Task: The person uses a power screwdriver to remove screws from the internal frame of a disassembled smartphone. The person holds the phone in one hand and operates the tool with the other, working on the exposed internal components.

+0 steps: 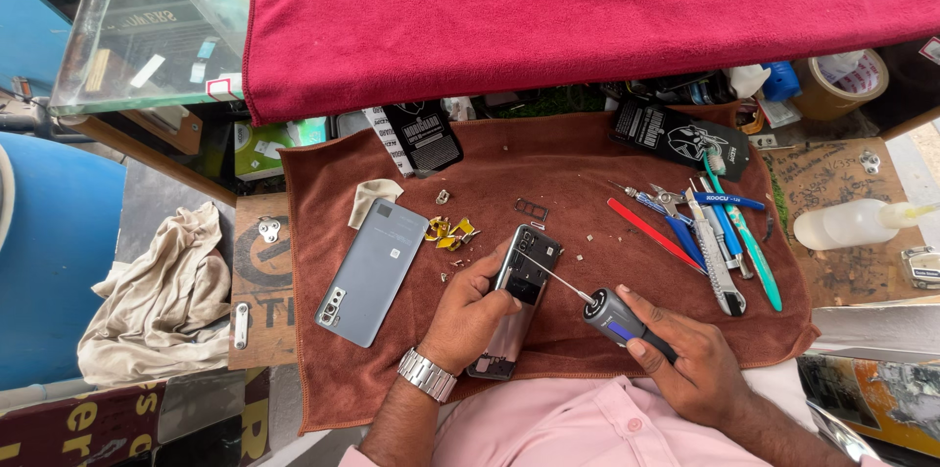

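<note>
Near the middle of the brown cloth [548,173] on the surface, the left hand [468,315] has its fingers wrapped around an opened phone [519,296]. The right hand [690,359] has its fingers closed on a screwdriver [617,320], its thin tip touching the phone's far end. A grey back cover [372,271] lies just left, hand tools [715,232] to the right.

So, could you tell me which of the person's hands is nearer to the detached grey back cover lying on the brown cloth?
Left. The left hand holds the opened phone just right of the grey back cover; the right hand, gripping the screwdriver, is farther right.
</note>
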